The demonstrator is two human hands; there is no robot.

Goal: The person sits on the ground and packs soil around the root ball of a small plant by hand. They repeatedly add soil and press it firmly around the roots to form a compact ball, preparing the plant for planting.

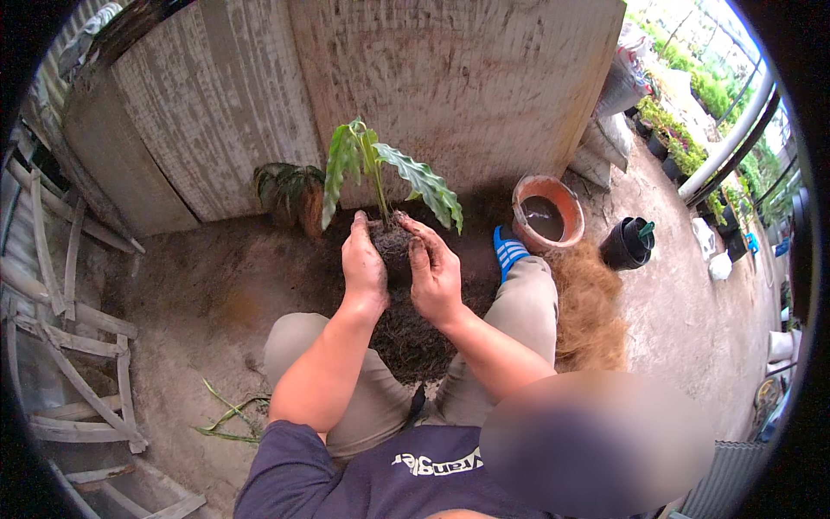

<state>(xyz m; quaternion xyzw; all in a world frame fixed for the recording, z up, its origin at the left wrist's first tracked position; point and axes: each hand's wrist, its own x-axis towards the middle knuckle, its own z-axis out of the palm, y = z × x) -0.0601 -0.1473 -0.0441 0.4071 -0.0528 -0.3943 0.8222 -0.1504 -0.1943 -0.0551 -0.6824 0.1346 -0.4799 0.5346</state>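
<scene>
Between my two soil-stained hands is the dark root ball (391, 245) of a leafy plant (425, 183) with long, wavy-edged green leaves. My left hand (363, 259) cups the root ball from the left side, fingers pointing up. On the right side, my right hand (434, 263) presses its fingertips to the top of the root ball near the stems. The plant stands upright over a heap of dark soil (415, 337) on the ground between my legs. A second plant (292, 185) with drooping dark leaves and a brown fibrous base stands by the wall panel, left of the held one.
An orange-brown bucket (569, 217) holding murky liquid stands beyond my blue sandal (508, 252). Brown fibre (590, 311) lies right of my leg, near black nursery pots (624, 246). Wooden slats (78, 370) are at left, sacks (603, 146) at upper right, cut leaves (227, 418) lower left.
</scene>
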